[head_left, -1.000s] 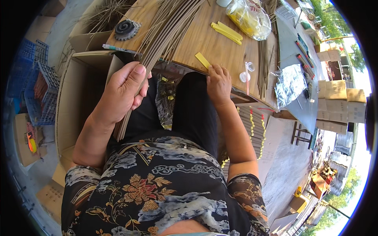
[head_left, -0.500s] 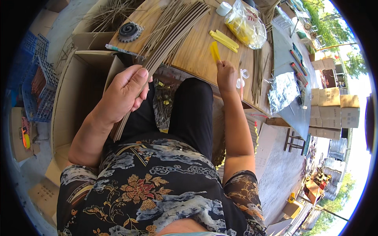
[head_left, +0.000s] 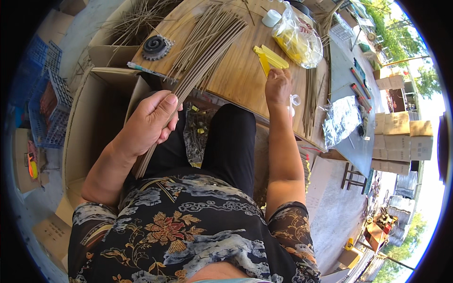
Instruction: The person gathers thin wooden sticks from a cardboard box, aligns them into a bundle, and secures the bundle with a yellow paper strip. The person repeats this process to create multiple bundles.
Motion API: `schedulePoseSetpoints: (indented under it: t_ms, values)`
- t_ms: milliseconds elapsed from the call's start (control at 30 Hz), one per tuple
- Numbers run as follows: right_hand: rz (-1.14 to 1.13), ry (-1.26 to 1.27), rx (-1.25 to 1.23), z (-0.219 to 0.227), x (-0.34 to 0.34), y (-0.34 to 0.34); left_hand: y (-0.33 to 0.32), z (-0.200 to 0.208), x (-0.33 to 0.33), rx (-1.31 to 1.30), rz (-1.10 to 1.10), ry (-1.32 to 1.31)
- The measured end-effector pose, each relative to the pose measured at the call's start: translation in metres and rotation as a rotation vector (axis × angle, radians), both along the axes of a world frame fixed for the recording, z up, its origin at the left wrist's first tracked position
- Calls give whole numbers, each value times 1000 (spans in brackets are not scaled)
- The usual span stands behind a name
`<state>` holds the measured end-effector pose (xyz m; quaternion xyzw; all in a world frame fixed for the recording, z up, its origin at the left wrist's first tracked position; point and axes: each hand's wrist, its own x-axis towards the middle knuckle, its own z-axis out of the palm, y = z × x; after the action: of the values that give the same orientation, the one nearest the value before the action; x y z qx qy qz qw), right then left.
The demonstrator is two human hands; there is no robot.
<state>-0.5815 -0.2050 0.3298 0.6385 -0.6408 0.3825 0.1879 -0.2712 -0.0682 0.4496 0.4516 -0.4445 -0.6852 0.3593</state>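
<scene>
My left hand (head_left: 153, 118) is wrapped round a bundle of thin brown sticks (head_left: 207, 59) that look like incense sticks. The bundle slants from my lap up over the table edge. Above the wooden table (head_left: 236, 92), my right hand (head_left: 278, 86) pinches a flat yellow strip (head_left: 264, 64), its free end pointing away from me. Just beyond that hand lies a small pile of yellow strips (head_left: 275, 56). More loose brown sticks (head_left: 196, 40) are spread on the table behind the held bundle.
A clear plastic bag (head_left: 297, 40) with yellow contents lies at the far side, beside a white roll (head_left: 271, 18). A dark spiral disc (head_left: 156, 47) sits at the table's left. An open cardboard box (head_left: 101, 122) stands left of my legs. Crumpled clear plastic (head_left: 340, 115) lies right.
My right hand has moved slightly right with the yellow strip, which now overlaps the pile's near end in view. My left hand keeps its hold on the bundle. The view has shifted a little.
</scene>
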Motion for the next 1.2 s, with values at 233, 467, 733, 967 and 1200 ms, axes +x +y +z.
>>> schedulePoseSetpoints:
  t_ms: [233, 467, 733, 967, 1200]
  values:
    - [321, -767, 334, 60, 65, 68, -1, 8, 1, -56, 51, 62]
    - [684, -634, 467, 87, 120, 151, 8, 18, -8, -33, 56, 150]
    - [782, -545, 414, 97, 121, 174, 22, 19, -7, -78, -4, 163]
    - [811, -446, 247, 106, 134, 181, 35, 22, -14, -80, -89, 113]
    - [946, -926, 787, 115, 115, 205, 42, 27, -1, -113, -119, 5]
